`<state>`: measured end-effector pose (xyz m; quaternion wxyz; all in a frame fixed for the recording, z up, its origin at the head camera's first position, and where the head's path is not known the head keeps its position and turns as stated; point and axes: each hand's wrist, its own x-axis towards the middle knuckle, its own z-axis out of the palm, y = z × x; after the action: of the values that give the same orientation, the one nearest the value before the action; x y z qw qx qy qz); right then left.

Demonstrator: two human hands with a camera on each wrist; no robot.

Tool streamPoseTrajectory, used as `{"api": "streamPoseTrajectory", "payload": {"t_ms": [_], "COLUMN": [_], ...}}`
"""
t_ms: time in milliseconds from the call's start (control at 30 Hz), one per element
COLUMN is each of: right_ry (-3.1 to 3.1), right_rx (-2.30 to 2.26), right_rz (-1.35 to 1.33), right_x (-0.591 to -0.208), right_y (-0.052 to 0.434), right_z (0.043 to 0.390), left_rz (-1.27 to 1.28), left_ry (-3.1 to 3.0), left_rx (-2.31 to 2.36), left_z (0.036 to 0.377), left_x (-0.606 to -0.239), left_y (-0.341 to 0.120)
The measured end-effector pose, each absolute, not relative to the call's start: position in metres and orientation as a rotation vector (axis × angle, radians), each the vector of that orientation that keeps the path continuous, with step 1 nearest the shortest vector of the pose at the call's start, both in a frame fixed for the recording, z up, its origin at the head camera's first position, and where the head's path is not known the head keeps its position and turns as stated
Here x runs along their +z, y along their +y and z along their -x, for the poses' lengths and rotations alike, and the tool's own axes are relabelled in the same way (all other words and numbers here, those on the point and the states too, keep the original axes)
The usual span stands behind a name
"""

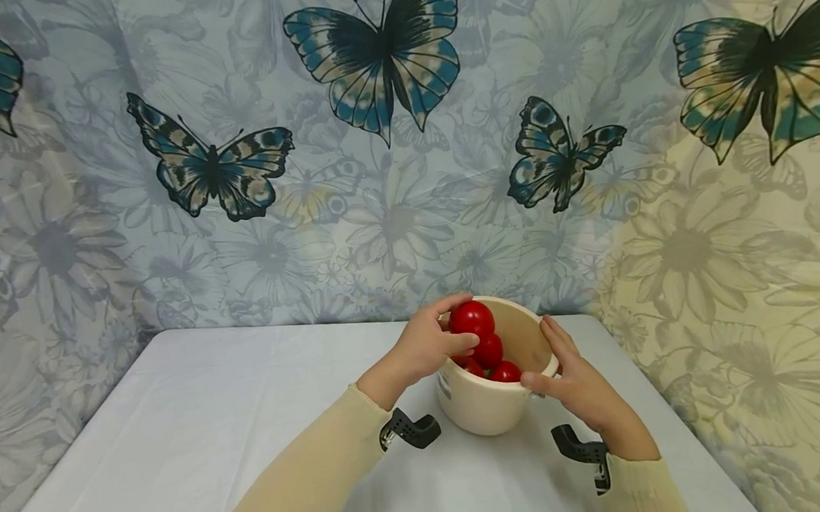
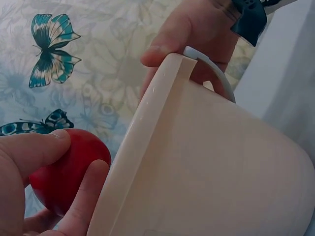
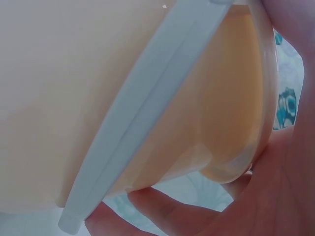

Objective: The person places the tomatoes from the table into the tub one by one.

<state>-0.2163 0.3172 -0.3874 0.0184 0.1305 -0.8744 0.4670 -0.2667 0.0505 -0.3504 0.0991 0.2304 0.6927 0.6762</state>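
Note:
A cream bucket [image 1: 484,411] with a pale handle [image 3: 133,118] stands upright on the table, several red tomatoes [image 1: 505,372] inside it. Over its left rim, my left hand [image 1: 424,340] holds a tomato [image 1: 472,319] between thumb and fingers; the left wrist view shows this tomato [image 2: 74,169] just beside the rim. My right hand [image 1: 580,382] grips the bucket's right rim, thumb at the near edge and fingers along the outer side. The lower tomatoes are partly hidden by the bucket wall and my left hand.
A white-covered table [image 1: 203,421] lies under the bucket, its far edge close behind. Beyond it hangs a cloth backdrop [image 1: 395,233] with butterflies and flowers. Black wrist straps [image 1: 415,430] sit near both cuffs.

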Motion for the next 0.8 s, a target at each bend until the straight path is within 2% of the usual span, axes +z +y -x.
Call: {"api": "streamPoseTrajectory", "payload": {"t_ms": [800], "right_ry": [-2.728], "right_rx": [1.416], "right_rz": [-0.414], "right_x": [-0.3887], "right_y": [0.3179], "right_z": [0.2131], "left_rz": [-0.723], "left_ry": [2.156], "left_rx": [1.875], "left_z": [0.2758], "left_x": [-0.3595], "left_y": [0.054]}}
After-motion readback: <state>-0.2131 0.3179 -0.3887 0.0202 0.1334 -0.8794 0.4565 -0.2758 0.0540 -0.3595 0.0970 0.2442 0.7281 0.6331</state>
